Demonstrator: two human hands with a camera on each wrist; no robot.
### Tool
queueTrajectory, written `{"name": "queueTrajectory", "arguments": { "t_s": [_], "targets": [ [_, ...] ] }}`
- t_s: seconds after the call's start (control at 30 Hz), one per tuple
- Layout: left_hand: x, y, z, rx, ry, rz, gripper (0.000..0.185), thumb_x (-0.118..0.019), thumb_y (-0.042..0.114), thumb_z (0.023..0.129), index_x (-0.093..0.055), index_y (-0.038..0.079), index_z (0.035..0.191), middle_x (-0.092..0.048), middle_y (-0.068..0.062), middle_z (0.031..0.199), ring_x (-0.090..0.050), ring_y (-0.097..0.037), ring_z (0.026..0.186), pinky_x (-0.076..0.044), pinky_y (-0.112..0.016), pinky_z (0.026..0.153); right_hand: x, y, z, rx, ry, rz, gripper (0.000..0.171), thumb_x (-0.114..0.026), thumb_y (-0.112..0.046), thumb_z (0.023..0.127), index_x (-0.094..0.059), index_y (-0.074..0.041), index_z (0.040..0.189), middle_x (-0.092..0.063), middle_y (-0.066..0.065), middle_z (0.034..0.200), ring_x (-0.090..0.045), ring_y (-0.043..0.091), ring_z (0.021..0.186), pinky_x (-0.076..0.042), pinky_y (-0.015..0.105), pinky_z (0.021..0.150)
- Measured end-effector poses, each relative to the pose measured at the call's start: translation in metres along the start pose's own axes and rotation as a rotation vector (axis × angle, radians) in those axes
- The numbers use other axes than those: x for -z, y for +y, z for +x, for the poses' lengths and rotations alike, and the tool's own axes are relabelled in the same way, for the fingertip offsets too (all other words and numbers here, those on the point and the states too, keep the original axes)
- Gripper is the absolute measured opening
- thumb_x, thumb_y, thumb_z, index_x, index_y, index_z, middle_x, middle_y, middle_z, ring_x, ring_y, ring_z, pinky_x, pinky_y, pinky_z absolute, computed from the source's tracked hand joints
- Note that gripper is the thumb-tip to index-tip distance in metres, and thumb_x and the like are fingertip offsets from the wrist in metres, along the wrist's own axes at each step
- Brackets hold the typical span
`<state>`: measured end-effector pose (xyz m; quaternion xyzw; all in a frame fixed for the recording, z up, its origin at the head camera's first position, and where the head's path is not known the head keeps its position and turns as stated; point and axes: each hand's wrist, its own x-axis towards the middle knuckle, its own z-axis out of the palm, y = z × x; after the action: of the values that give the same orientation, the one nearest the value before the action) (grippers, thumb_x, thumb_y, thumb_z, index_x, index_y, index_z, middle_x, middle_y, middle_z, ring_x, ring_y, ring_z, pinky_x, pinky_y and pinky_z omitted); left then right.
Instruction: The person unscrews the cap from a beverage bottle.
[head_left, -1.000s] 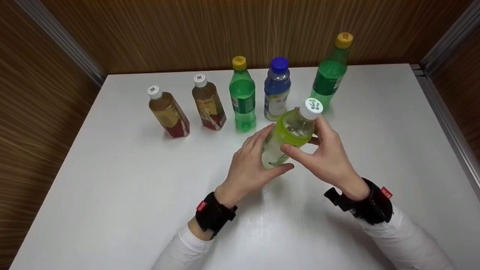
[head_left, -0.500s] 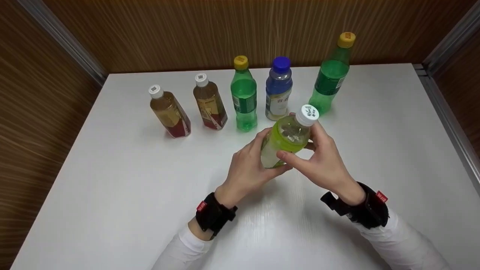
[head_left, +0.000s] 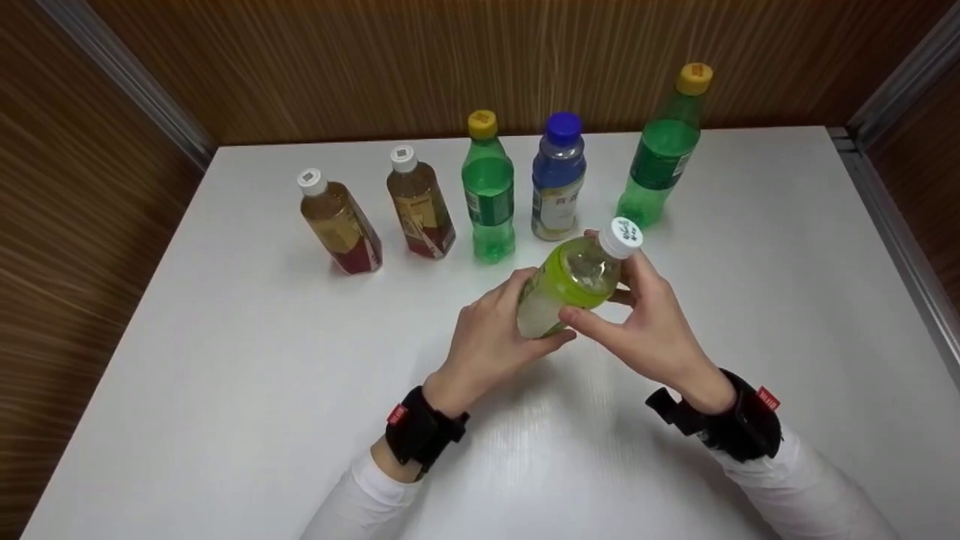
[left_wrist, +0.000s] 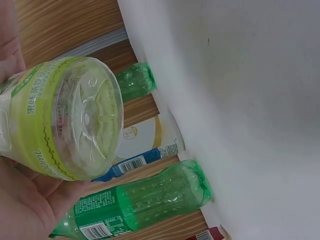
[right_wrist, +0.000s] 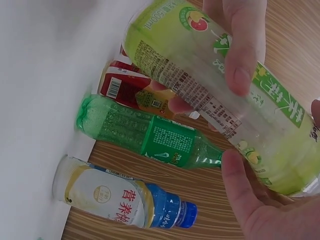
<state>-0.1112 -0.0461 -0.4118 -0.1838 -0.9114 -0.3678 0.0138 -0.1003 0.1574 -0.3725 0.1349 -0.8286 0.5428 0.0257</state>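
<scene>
The white surface [head_left: 225,390] carries a row of five upright bottles beyond the hands: on the far side of the left hand stand two brown tea bottles [head_left: 341,223] [head_left: 420,204], straight ahead of both hands a green bottle with a yellow cap [head_left: 488,187] and a blue-capped bottle [head_left: 558,178], and past the right hand a taller green bottle [head_left: 661,150]. All five stand settled, well apart from the hands, so the work in hand looks to concern only the sixth, the yellow-green bottle [head_left: 570,281], which is lifted off the surface and held between both hands, nearer the person than the row. As a judgement, the bottle is picked up but not yet set anywhere, and its white cap [head_left: 621,237] is still on; placing it remains to be done. Its long axis is tilted, the cap end pointing up and away toward the right end of the row, the base pointing down and back toward the left hand; the left wrist view looks straight at the ribbed base [left_wrist: 87,120], clear of the surface. The left hand [head_left: 487,341] wraps its fingers round the lower body near the base. The right hand [head_left: 649,326] grips the upper body below the cap, thumb [right_wrist: 242,45] across the label and fingers curled behind.
</scene>
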Motion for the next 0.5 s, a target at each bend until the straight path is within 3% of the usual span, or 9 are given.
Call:
{"name": "queueTrajectory", "arguments": {
  "t_s": [0.27,0.5],
  "targets": [
    [0.008,-0.013,-0.003,0.019,0.014,0.009,0.078,-0.089,0.044,0.082,-0.054,0.013,0.145,-0.072,-0.007,0.135,-0.071,-0.024,0.119,-0.06,-0.046,0.097,0.013,0.001,-0.002,0.014,0.023,0.02,0.08,-0.084,-0.003,0.086,-0.044,-0.006,0.155,-0.062,0.007,0.144,-0.062,0.005,0.123,-0.055,0.014,0.097],
    [0.017,-0.024,-0.007,0.007,0.011,0.058,0.076,-0.09,0.044,0.081,-0.054,0.016,0.142,-0.074,-0.008,0.13,-0.073,-0.025,0.114,-0.06,-0.047,0.092,0.024,0.003,-0.004,0.026,0.081,0.03,0.076,-0.082,-0.001,0.086,-0.049,-0.01,0.154,-0.064,-0.008,0.138,-0.065,0.007,0.124,-0.055,0.015,0.097]
  ]
}}
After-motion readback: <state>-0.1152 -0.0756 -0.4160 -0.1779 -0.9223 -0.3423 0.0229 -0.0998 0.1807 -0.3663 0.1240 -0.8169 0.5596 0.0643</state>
